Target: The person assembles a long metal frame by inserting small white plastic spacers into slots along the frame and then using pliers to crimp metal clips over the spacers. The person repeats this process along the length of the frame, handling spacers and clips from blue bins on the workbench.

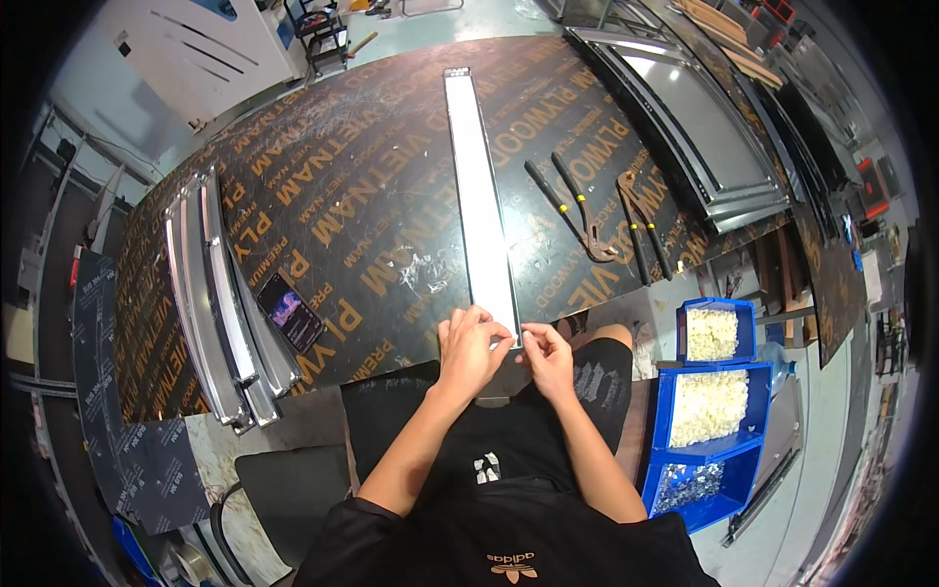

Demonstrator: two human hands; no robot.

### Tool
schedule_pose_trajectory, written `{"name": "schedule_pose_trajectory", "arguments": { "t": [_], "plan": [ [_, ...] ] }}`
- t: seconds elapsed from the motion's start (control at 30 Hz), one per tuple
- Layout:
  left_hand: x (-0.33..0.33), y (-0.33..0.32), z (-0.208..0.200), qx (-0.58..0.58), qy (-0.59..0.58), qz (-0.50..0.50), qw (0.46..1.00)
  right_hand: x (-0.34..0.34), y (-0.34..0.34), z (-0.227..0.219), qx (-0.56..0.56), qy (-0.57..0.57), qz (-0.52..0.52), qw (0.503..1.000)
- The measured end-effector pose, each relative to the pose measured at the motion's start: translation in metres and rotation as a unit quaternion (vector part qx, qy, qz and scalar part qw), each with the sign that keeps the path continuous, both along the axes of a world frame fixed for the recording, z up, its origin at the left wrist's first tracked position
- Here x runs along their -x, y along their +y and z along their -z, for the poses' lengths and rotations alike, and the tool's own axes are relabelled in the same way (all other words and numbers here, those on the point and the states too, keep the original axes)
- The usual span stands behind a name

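Note:
A long, narrow white panel [481, 196] with dark edges lies lengthwise on the table, its near end at the table's front edge. My left hand [470, 350] closes round the left side of that near end, thumb and forefinger drawn together at the corner. At the right corner, the fingertips of my right hand [549, 358] are pinched close to the panel's dark edge. Whatever small thing sits between those fingertips is too small to make out. Both hands nearly meet there.
Two pairs of pliers [577, 210] [644, 223] lie right of the panel. A phone [290, 311] and several metal strips [201, 293] rest at left. Dark framed panels [699, 127] are stacked far right. Blue bins [665, 406] of small pale and clear parts stand beside my right leg.

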State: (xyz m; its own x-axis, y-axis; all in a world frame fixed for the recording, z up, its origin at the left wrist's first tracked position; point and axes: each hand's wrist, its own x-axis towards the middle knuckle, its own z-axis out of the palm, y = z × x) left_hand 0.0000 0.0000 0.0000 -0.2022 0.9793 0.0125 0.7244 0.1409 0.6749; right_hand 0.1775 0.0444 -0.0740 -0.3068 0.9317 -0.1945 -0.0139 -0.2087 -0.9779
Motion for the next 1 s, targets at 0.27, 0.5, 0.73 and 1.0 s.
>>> {"name": "schedule_pose_trajectory", "arguments": {
  "t": [0.27,0.5,0.73,1.0],
  "plan": [
    [0.011,-0.007,-0.006,0.082,0.012,0.025,0.996,0.004,-0.011,0.005,0.035,0.053,-0.044,0.997],
    [-0.005,-0.016,-0.001,0.058,0.015,-0.026,0.998,0.005,0.005,0.011,0.057,0.077,-0.070,0.993],
    [0.006,-0.020,0.011,0.090,-0.065,-0.016,0.994,0.002,0.005,0.005,0.093,0.059,-0.109,0.988],
    [0.007,-0.016,0.005,0.098,-0.054,-0.027,0.993,0.000,0.011,0.002,0.106,0.055,-0.164,0.979]
  ]
}}
